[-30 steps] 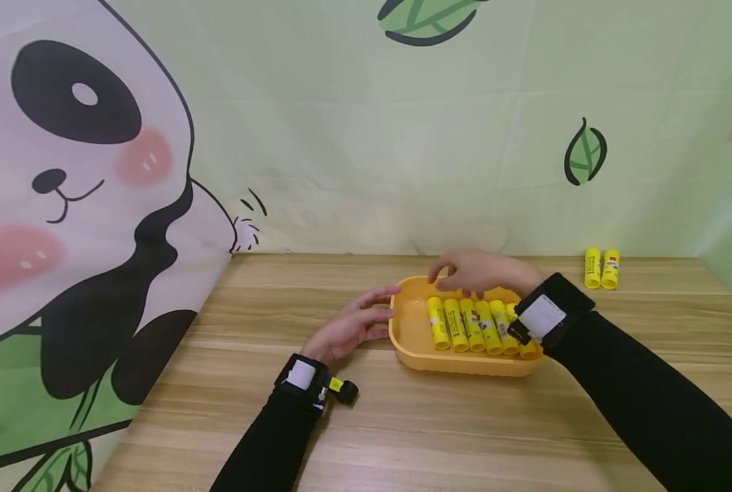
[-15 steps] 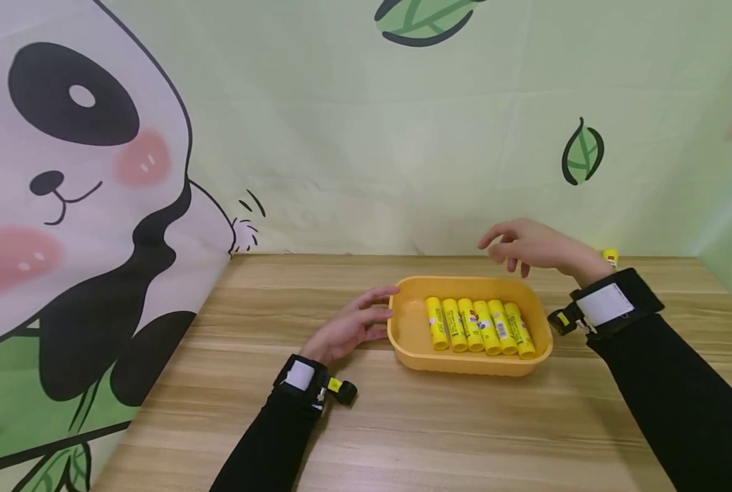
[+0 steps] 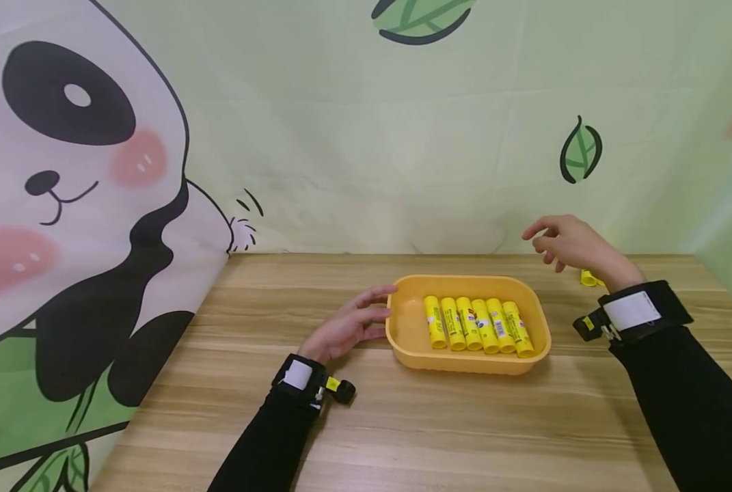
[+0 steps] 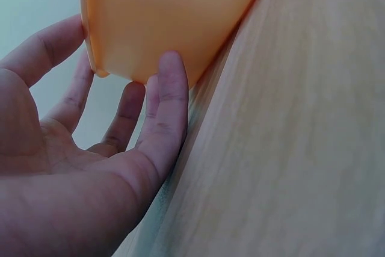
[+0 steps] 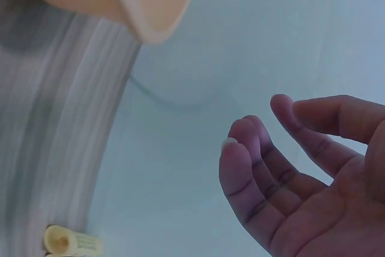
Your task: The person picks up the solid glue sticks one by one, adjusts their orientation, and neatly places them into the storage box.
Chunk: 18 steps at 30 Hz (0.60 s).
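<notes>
An orange plastic tray point(image 3: 469, 363) sits on the wooden table with several yellow glue sticks point(image 3: 484, 326) lying side by side in its middle and right part. At the tray's left end my left hand point(image 3: 348, 325) rests its spread fingertips against the rim and outer wall, also plain in the left wrist view. My right hand point(image 3: 577, 244) hovers above the table's back edge, right of the tray, fingers loosely bent and nothing between them. Two more glue sticks point(image 3: 588, 278) lie behind the right wrist, mostly hidden by it; in the right wrist view a glue stick point(image 5: 71, 242) shows its end.
A light green cloth backdrop point(image 3: 366, 150) with a panda and leaf print hangs right behind the table's back edge. The wooden table point(image 3: 439, 430) stretches in front of the tray. Both wrists carry strapped-on cameras.
My right hand has moved from over the tray to the right, towards the two loose glue sticks, now covering most of them. My left hand has stayed at the tray's left end.
</notes>
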Available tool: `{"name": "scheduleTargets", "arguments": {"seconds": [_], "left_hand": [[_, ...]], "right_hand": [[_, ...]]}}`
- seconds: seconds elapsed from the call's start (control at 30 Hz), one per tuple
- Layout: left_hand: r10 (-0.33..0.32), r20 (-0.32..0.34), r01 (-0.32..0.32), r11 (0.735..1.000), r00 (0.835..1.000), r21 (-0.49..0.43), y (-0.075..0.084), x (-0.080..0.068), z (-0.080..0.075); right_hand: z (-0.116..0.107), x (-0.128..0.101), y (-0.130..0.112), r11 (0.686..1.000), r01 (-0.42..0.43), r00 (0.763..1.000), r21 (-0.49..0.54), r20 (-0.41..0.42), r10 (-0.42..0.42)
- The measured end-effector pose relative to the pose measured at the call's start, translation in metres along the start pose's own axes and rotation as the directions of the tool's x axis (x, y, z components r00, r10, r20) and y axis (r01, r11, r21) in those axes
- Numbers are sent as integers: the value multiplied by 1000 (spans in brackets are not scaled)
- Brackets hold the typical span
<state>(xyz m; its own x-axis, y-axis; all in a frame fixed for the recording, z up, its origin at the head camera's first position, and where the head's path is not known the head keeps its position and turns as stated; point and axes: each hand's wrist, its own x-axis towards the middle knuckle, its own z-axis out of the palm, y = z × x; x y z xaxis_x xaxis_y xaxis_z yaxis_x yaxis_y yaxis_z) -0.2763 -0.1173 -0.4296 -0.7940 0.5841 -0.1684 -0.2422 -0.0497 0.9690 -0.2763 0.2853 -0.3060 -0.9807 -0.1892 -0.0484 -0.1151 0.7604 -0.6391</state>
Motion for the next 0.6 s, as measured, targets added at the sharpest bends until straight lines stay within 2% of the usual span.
{"name": "scheduleTargets", "arguments": {"seconds": [0.23,0.47,0.6], "left_hand": [[1,5,-1,1000,1000,-6,0,0,0],[-4,-8,4,1000,1000,0,0,1,0],[-2,-11,2,1000,1000,-1,0,0,0]], "right_hand": [[0,-4,24,997,-61,994,51,-86,65],[-3,-12,49,988,-107,970,113,-207,129],[-4,-15,60,984,-116,960,137,-237,146]]}}
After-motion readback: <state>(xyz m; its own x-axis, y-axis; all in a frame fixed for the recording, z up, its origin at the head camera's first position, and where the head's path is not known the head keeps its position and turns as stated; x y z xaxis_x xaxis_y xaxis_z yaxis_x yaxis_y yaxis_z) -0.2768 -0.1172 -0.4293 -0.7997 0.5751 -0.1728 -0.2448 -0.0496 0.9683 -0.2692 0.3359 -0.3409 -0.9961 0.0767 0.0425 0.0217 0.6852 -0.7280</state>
